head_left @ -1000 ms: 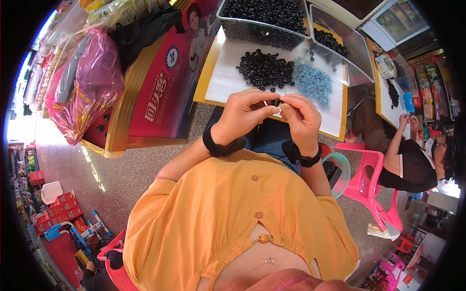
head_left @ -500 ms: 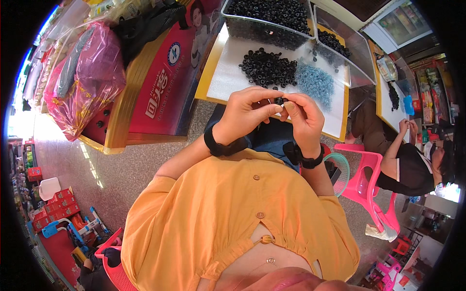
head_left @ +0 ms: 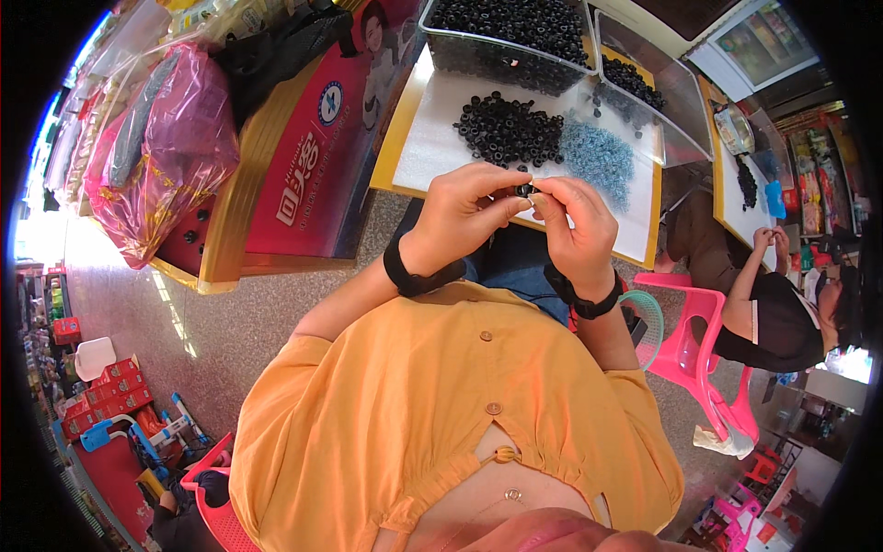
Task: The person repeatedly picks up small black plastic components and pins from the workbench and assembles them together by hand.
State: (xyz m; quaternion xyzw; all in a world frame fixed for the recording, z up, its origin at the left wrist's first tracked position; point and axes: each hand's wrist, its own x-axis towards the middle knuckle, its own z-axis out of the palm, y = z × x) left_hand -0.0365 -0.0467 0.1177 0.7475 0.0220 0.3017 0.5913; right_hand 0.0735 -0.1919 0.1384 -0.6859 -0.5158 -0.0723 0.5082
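Observation:
My left hand (head_left: 471, 210) pinches a small black ring-shaped part (head_left: 525, 190) between thumb and forefinger, just off the table's near edge. My right hand (head_left: 579, 221) meets it from the other side, thumb and forefinger pressed together at the part; whatever tiny thing those fingertips hold is too small to make out. Beyond my hands, a loose heap of black ring-shaped parts (head_left: 506, 129) lies on the white tabletop (head_left: 418, 138). Right beside that heap spreads a pile of small pale-blue clear pieces (head_left: 596, 156).
Clear plastic bins (head_left: 510, 69) of black parts stand at the table's far side. On the left is a red panelled counter (head_left: 294, 184) with a pink plastic bag (head_left: 170, 156). A pink chair (head_left: 685, 322) and a seated person (head_left: 777, 317) are to the right.
My right hand has shifted slightly to the right, its fingertips drawing a little away from the left ones. The black part shows more plainly in my left fingers.

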